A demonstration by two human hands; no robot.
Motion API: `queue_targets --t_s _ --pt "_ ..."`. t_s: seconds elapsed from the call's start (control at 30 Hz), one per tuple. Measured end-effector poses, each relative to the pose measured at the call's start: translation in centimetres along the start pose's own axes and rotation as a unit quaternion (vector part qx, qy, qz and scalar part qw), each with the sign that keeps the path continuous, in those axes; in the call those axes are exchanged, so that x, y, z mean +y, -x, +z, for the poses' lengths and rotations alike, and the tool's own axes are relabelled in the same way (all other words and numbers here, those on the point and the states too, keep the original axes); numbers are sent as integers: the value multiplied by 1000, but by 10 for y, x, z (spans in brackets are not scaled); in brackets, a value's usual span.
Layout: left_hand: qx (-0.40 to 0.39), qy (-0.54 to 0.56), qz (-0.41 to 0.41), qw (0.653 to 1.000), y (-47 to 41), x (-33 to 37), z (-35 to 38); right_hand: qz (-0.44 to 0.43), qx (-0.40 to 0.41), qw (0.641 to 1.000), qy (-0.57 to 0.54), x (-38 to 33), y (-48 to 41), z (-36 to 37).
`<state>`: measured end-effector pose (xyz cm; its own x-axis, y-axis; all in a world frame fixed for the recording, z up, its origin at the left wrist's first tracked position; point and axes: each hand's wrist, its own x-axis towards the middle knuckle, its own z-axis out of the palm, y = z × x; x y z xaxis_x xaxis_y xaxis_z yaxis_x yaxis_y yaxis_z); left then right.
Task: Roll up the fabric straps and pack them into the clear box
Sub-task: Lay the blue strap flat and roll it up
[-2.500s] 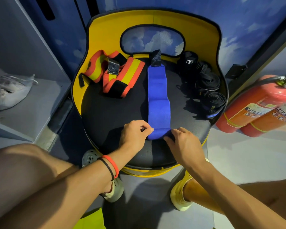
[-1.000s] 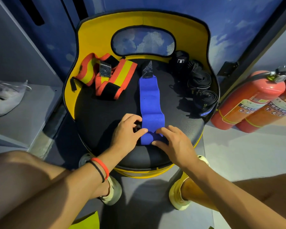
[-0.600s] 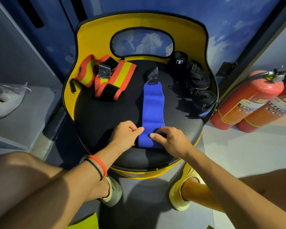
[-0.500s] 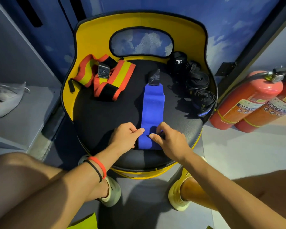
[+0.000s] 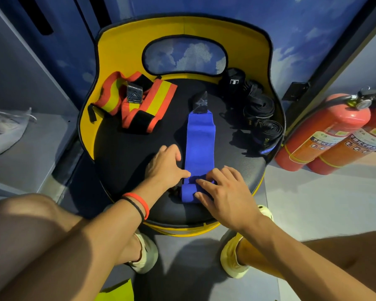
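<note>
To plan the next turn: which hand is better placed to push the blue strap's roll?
Probably the right hand: its fingers lie across the blue strap's roll; the left hand touches only its edge.

Dim, blue-tinged light, brighter at right, soft shadows, sharp centre, strong wide-angle bowing at the edges.

Seat [image 5: 126, 153]: blue strap [image 5: 201, 144], striped strap [image 5: 159, 103], seemingly rolls [image 5: 259, 107]
</note>
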<state>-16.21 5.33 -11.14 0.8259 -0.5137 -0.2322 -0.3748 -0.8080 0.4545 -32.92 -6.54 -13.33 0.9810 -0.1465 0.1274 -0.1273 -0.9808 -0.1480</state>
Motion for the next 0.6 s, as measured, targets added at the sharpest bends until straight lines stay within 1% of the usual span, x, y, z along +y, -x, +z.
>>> queue_targets --t_s 0.03,0.1,0.13,0.2,0.27,0.37,0.47,0.53,0.6 --pt "16 -4 61 998 -2 0 2 3 2 1000 -1 0 1 2" --pt "-4 -3 188 982 -4 -1 4 12 13 1000 -5 2 1 7" --pt "-29 -1 232 972 -6 -4 6 15 20 1000 -2 2 0 7" --pt "-76 -3 265 961 -10 -11 8 14 37 999 7 2 -3 7" --pt "-102 -15 266 958 -10 -15 9 7 47 999 4 1 -3 7" --pt "-108 -31 260 959 -5 -20 14 -8 47 999 -1 0 3 8" --pt "-87 34 206 974 0 -18 20 -7 -8 1000 12 3 6 9" --pt "-63 65 173 981 1 -15 23 2 -20 1000 -8 7 3 8" --pt "-56 80 150 984 1 -12 23 14 -22 999 -40 11 -2 4"
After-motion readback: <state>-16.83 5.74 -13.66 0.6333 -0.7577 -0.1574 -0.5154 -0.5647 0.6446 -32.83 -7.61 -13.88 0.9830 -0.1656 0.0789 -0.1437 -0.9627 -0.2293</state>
